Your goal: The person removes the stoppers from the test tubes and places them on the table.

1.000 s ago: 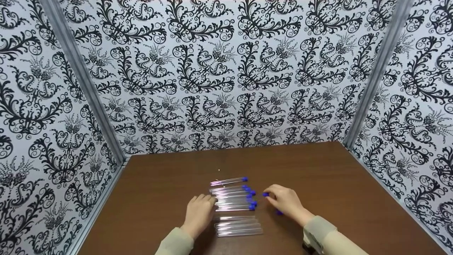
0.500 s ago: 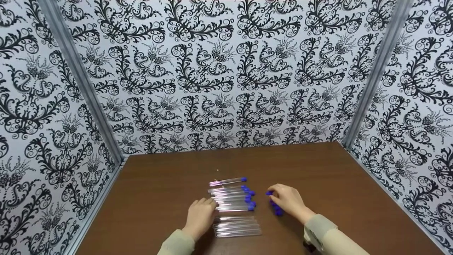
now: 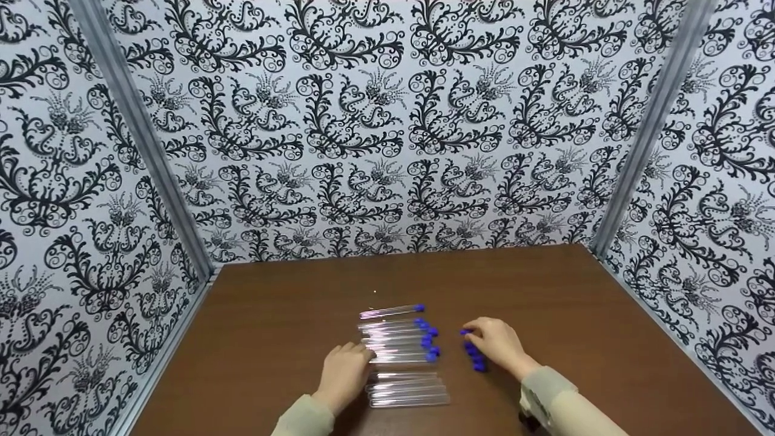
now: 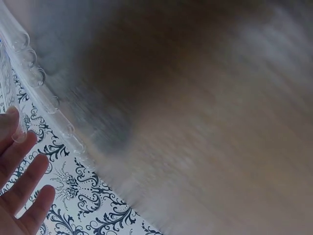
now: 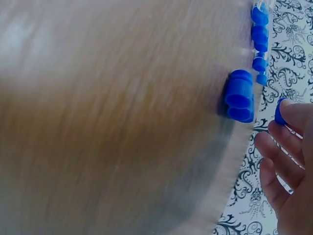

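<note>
**I've a tube [image 4: 10, 90] in my left grip [image 3: 345, 370] and a cap [image 5: 280, 112] in my right grip [image 3: 497, 346]!**

Closest in, my pale sleeves [image 3: 306, 415] reach up from below over the brown surface [image 3: 272, 315]. Next come the uncapped tubes [image 3: 408, 390], lying side by side just right of my left wrist. Now the left grip: narrow, thumb and forefinger pinching that tube near its rounded end, the other fingers in view spread apart. It's right at the left ends of the capped tubes [image 3: 393, 342]; whether its own tube wears a cap, I can't tell. Over on the right, the loose caps [image 3: 475, 357], a tight little line on the surface just beside my right grip. And that right grip is narrow too, thumb and forefinger on the one blue cap, at the far end of the line! Between my grips lies the capped bunch, packed close, blue ends uneven and all to the right. Just beyond, the lone tube [image 3: 390, 312], capped, slightly slanted, apart from the pack. Farther on, a tiny white speck [image 3: 375, 291], then the wall [image 3: 363, 121], black scrolls on white, with grey posts [image 3: 142, 139] at its corners.
</note>
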### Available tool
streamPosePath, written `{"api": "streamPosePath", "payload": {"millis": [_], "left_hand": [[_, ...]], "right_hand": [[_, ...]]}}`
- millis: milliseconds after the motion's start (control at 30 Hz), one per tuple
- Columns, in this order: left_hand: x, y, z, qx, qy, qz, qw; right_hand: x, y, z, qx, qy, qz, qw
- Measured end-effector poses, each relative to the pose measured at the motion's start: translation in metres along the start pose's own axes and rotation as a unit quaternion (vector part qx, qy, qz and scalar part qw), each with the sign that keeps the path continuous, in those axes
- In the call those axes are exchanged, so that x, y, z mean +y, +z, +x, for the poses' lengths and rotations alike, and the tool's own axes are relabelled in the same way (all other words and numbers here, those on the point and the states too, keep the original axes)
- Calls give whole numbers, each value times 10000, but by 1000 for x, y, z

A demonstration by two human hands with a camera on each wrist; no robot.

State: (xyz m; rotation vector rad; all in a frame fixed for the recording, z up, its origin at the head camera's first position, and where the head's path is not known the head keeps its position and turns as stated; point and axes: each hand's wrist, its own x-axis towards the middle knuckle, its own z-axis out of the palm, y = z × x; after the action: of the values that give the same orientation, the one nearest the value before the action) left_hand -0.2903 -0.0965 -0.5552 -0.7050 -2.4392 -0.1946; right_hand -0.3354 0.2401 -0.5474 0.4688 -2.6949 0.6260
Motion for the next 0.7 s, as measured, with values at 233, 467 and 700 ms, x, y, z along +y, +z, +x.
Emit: {"api": "streamPosePath", "payload": {"millis": [233,467,700], "left_hand": [[-1,0,-3,157,140,28,9998],[-2,5,-3,-52,56,110,9999],[-2,7,-6,-270,-109,66,9996]], "right_hand": [[5,3,3,-489,554,417,9964],[9,5,7,-656,813,552,9930],[11,6,9,-740,815,470,9928]]}}
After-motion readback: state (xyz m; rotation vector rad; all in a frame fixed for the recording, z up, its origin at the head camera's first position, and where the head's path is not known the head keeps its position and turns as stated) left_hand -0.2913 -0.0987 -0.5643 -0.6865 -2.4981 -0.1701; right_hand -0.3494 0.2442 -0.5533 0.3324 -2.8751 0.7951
